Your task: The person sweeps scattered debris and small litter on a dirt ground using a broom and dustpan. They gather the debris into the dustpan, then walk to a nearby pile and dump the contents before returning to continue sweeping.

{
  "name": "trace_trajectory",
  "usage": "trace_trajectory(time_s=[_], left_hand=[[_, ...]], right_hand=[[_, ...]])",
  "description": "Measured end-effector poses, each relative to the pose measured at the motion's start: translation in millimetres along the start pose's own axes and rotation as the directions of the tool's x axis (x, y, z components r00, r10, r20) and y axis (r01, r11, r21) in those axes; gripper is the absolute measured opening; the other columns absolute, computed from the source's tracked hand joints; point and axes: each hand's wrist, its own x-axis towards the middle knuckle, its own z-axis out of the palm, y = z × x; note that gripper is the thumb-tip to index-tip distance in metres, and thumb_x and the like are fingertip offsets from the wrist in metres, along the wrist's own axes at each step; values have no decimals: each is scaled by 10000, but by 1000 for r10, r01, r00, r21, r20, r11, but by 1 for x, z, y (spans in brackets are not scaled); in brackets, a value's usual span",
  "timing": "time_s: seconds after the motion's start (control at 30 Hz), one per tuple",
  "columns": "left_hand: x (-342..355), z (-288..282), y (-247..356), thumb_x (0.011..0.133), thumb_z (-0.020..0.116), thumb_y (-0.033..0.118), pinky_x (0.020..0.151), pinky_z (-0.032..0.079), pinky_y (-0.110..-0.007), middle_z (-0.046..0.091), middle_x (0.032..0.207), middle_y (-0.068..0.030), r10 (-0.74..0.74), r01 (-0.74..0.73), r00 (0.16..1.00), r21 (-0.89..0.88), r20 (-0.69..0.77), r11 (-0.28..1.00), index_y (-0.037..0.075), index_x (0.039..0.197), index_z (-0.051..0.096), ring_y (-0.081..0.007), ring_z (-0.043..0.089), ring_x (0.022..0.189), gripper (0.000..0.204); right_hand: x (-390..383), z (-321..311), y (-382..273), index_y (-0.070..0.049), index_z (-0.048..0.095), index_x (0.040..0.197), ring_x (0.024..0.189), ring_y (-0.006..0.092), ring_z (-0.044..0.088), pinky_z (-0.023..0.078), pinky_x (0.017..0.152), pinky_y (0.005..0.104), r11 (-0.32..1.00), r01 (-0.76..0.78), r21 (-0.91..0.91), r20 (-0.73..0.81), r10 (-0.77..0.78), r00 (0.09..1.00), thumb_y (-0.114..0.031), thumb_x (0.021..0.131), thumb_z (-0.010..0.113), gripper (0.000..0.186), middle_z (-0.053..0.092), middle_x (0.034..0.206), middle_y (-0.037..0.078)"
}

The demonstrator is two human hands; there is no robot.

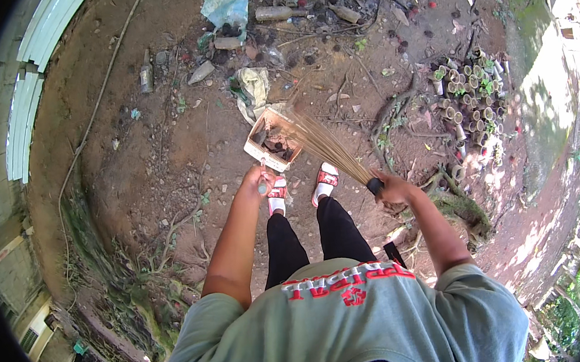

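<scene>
My left hand [259, 180] is closed around the handle of a pale dustpan [254, 149], which is low over the dirt in front of my feet. Dark dry leaves [273, 144] lie in the pan. My right hand [395, 189] grips the dark bound end of a stick broom [335, 149]. Its thin bristles fan out toward the far left, and their tips reach the pan's right side. Whether the tips touch the leaves I cannot tell. A crumpled cream cloth or sack [253, 89] lies just beyond the pan.
Glass bottles [146, 73], a bluish plastic bag [225, 4] and dark litter are scattered over the far ground. Small tube-like pots [468, 95] cluster at the right. Exposed roots [396, 110] cross the soil, with a mossy root [466, 208] near my right arm. A long hose or cord [97, 123] runs along the left.
</scene>
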Motion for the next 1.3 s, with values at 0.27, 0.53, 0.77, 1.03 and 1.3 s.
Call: trace_trajectory(time_s=[0.27,0.53,0.77,1.03,1.3], left_hand=[[2,-1,-4,820,470,-21,454,446,-223,438,675,-47,118,-119,993,38,19,992,-64,988,496,-113,437,515,175],[1,-14,18,817,493,-25,435,442,-219,446,637,-35,85,-96,992,114,94,989,-51,932,488,-112,441,515,118],[-80,-76,44,925,514,114,431,375,-178,445,642,14,-62,49,998,305,33,951,0,851,456,-47,452,485,148],[-58,-68,49,903,480,83,425,373,-195,432,612,-6,33,-10,997,283,-77,959,54,759,412,-79,423,467,162],[-41,-65,76,862,487,65,408,390,-201,410,596,-9,17,26,988,277,-151,961,55,722,400,-86,401,445,164]], right_hand=[[110,-3,-9,-250,180,1508,652,226,667,541,591,342,1000,-26,8,-320,27,947,-155,724,686,938,679,852,175],[30,87,-34,-159,252,1485,1002,344,647,535,791,399,978,31,-206,-73,-47,996,-253,646,714,962,637,1085,258],[4,31,17,-221,275,1479,910,328,668,538,746,383,993,-107,-38,-376,85,923,-188,682,715,911,667,1015,219],[47,81,-9,-254,232,1493,796,296,682,545,638,384,976,-119,-181,-204,81,976,-141,662,704,963,675,908,215],[46,156,5,-164,211,1498,994,362,640,518,826,383,980,-151,133,-256,181,949,-247,641,725,1003,649,1056,250]])
